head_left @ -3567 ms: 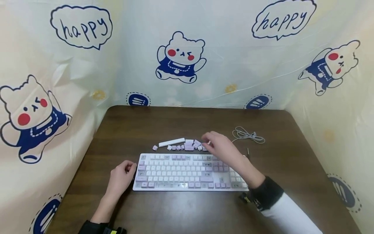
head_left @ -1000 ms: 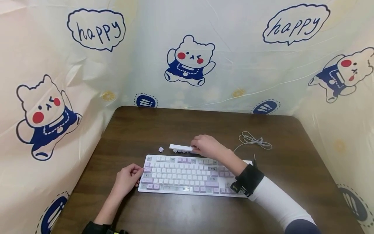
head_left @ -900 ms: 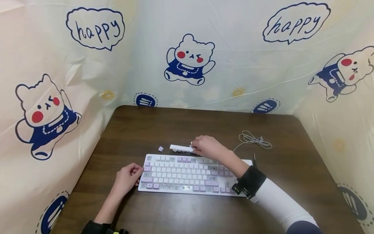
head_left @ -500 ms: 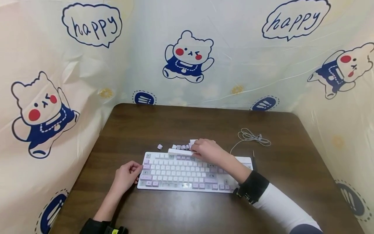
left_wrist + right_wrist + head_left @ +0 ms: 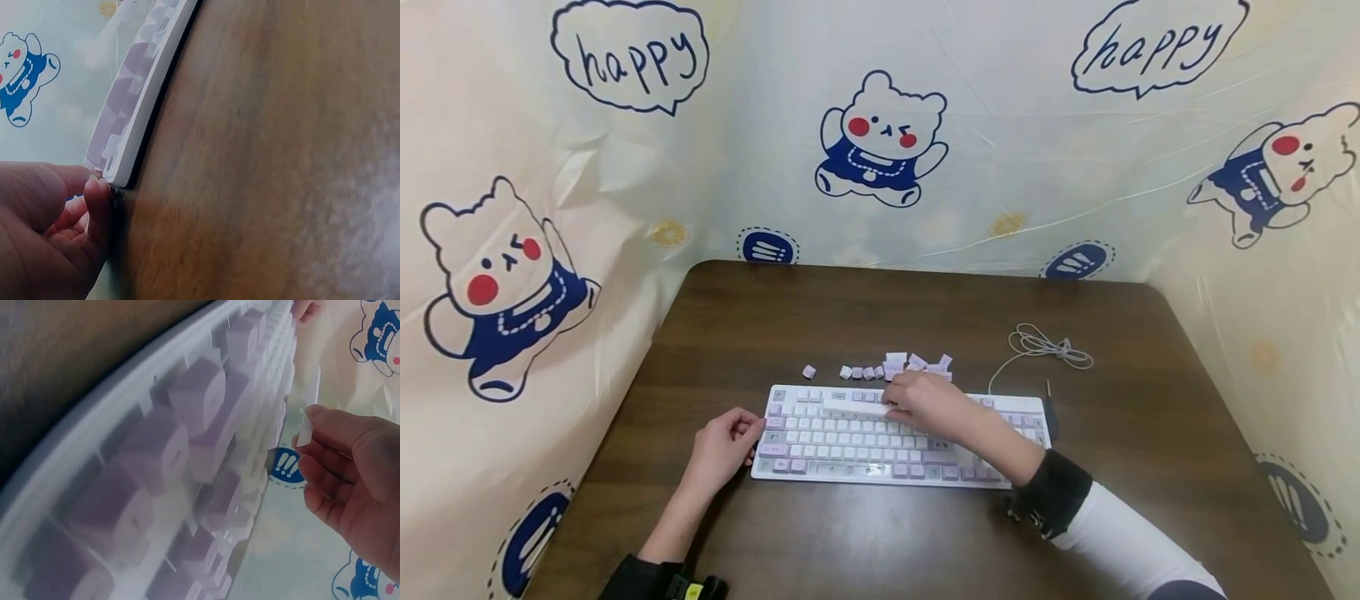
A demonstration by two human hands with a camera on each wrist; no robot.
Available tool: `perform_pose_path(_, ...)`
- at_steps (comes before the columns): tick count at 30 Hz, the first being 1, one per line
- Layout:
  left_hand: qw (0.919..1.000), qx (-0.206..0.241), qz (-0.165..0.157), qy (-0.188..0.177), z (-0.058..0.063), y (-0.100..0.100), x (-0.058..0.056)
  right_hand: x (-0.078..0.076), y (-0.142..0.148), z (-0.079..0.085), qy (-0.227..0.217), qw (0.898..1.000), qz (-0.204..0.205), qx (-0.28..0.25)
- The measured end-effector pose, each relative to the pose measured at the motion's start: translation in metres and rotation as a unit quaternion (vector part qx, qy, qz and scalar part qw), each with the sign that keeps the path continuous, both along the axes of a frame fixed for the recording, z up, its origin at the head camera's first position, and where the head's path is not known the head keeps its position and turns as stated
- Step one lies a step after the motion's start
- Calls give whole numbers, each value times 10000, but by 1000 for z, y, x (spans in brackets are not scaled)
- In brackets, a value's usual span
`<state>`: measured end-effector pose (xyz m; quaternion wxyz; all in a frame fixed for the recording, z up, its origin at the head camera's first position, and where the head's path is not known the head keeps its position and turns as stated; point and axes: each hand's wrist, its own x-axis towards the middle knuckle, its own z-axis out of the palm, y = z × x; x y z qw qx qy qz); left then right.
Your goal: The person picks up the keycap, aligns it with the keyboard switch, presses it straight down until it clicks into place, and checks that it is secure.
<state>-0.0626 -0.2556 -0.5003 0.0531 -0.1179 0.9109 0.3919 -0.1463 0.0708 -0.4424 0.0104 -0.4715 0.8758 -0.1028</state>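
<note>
My right hand point(image 5: 928, 404) pinches a long white spacebar keycap point(image 5: 853, 407) between thumb and fingers, over the upper rows of a white and lilac keyboard point(image 5: 790, 479). In the right wrist view the spacebar keycap point(image 5: 310, 406) is tilted and apart from the keys below. A long uncapped stretch shows in the keyboard's bottom row. My left hand point(image 5: 722, 446) grips the keyboard's left edge; in the left wrist view its thumb and curled fingers point(image 5: 99, 206) meet at the corner. The right forearm hides part of the keyboard's right side.
Several loose white and lilac keycaps point(image 5: 895, 362) lie behind the keyboard, and one lone keycap point(image 5: 808, 372) sits further left. A coiled grey cable point(image 5: 1048, 346) rests at the back right. By the keyboard's right edge lies a thin dark object point(image 5: 1051, 412).
My right hand has taken the spacebar keycap from among the loose keycaps and brought it toward me over the keyboard. The left hand stays at the left edge.
</note>
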Motion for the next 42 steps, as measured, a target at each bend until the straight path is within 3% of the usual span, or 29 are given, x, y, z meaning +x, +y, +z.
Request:
perform_pose_path(5, 10000, 23, -9, -52, -1, -2, 0, 10, -2, 4, -72, 9999, 69, -40)
perform_pose_path(11, 9999, 168, -10, 29, -1, -5, 1, 20, -4, 7, 140, 9993, 309, -184)
perform_pose_path(13, 9994, -10, -10, 350, 2, -3, 2, 23, -4, 9, 205, 9988, 377, -238)
perform_pose_path(16, 9918, -438, -79, 1202, 7, 0, 3, 27, -5, 11, 264, 9983, 443, -267)
perform_pose_path(20, 9742, -678, -781, 2007, 20, 6, 4, 32, -7, 13, 349, 9980, 466, -237)
perform_pose_path(25, 9555, -380, -2059, 2080, 39, 18, 7, 37, -8, 12, 361, 9982, 417, -217)
perform_pose_path(29, 9374, -329, -2740, 2124, 44, 28, 7, 40, -8, 11, 328, 9984, 396, -255)
perform_pose_path(34, 9233, -406, -3126, 2195, 41, 33, 9, 45, -8, 8, 367, 9981, 413, -273)
perform_pose_path(42, 9194, -404, -3224, 2216, 34, 34, 11, 49, -9, 4, 417, 9976, 448, -315)
